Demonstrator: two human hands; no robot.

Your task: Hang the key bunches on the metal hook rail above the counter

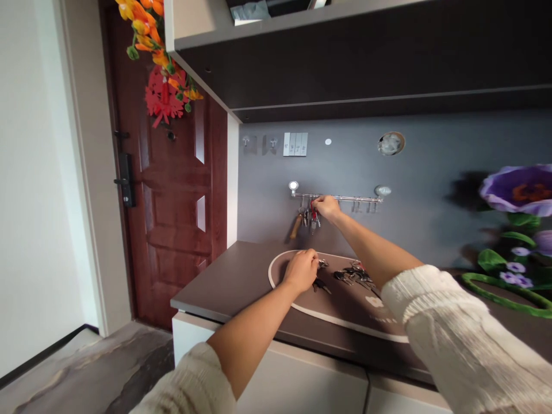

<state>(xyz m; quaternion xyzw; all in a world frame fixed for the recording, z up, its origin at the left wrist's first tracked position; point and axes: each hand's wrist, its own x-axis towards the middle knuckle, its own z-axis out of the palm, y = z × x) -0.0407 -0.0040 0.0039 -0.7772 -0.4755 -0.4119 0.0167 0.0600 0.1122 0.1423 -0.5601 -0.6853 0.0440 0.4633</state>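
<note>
My right hand (328,207) is up at a wall-mounted hook rail (347,199), its fingers pinched on a bunch of keys (315,221) with a red tag. Just left of it, other keys (306,217) and a tan strap-like key fob (296,226) hang from the rail. Low over the oval mat (297,307), my left hand (302,270) has its fingers curled together beside some keys (321,285); whether it grips any of them is hidden. A pile of keys (356,276) lies to the right on the mat.
A dark cabinet (357,69) overhangs the counter (233,276). Purple artificial flowers (520,192) stand at the right. At the left are a reddish-brown door (172,230) and orange flowers (149,29). Light switches (295,144) sit above the rail.
</note>
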